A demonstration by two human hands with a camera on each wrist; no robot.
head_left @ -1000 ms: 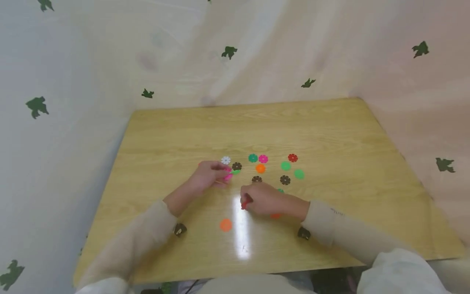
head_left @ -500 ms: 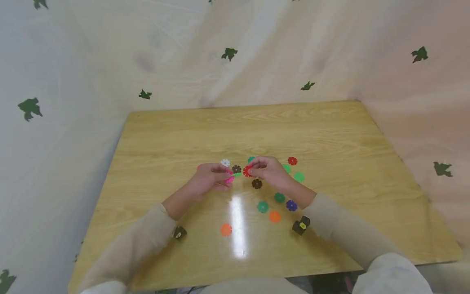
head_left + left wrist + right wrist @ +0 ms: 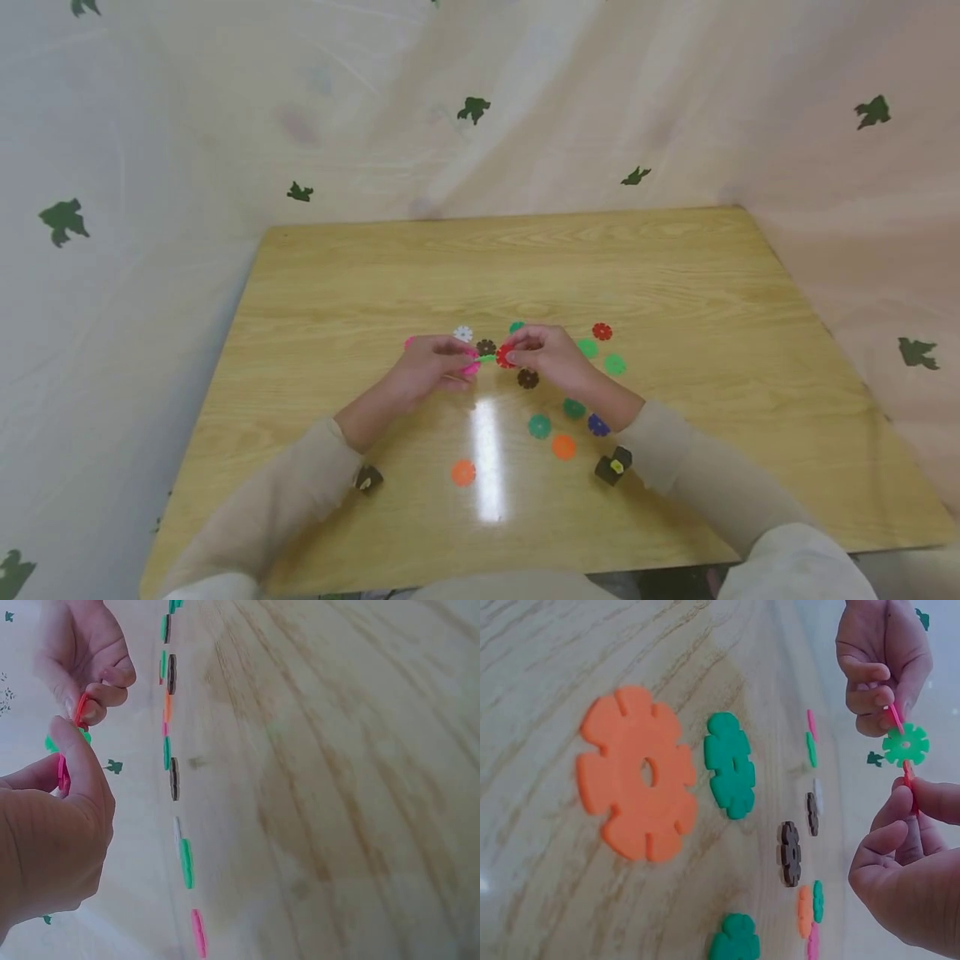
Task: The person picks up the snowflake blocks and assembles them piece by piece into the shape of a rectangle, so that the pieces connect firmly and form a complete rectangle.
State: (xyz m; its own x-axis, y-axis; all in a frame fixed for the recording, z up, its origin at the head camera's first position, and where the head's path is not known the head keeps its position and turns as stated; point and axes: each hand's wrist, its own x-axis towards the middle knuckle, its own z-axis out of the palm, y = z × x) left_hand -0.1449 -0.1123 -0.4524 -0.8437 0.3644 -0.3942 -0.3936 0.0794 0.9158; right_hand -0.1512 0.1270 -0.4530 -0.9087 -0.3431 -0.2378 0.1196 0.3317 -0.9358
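My left hand (image 3: pixel 423 367) pinches a pink notched disc (image 3: pixel 895 718) between thumb and fingers. A bright green notched disc (image 3: pixel 907 745) joins onto the pink one, out past the fingertips. From the other side, my right hand (image 3: pixel 551 354) pinches a red notched disc (image 3: pixel 504 357) by thumb and forefinger. Its edge meets the green disc's rim in the right wrist view; whether the slots are fully engaged I cannot tell. All three pieces are held up above the table. The fingers hide parts of the pink and red discs.
Loose notched discs lie on the wooden table (image 3: pixel 337 283): white (image 3: pixel 462 333), brown (image 3: pixel 528 378), orange (image 3: pixel 463 472), teal (image 3: pixel 539 426), blue (image 3: pixel 598 424), light green (image 3: pixel 615 363) and red among them. Dark blocks sit at both sleeves. A pale curtain with dark green bird shapes surrounds the table.
My right hand has risen from the lower middle of the table with the red disc, bringing it against the green disc. My left hand has stayed almost in place.
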